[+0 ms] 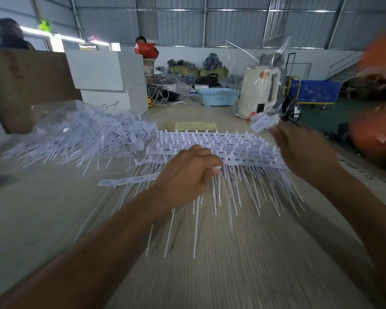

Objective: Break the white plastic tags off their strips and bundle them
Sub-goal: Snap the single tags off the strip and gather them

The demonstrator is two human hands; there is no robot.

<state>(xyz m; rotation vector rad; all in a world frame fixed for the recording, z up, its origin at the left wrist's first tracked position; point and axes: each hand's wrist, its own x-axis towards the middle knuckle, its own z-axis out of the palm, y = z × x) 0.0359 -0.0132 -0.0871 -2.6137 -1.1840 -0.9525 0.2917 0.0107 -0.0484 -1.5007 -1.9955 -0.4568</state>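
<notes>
A stack of white plastic tag strips [227,148] lies across the middle of the table, thin tails pointing toward me. My left hand [185,175] rests on the stack's near edge, fingers curled around a few tag tails. My right hand [303,152] is raised over the stack's right end and pinches a small bunch of broken-off white tags [262,122]. One loose strip [127,181] lies left of my left hand. A big heap of separated tags [80,139] lies at the left, partly under a clear plastic bag.
White boxes [107,72] and brown cardboard [25,85] stand at back left. A blue basket [217,97], a bagged white kettle [257,92] and a yellow paper [195,126] sit behind the stack. A blurred orange shape [374,134] is at the right. Two people are far back.
</notes>
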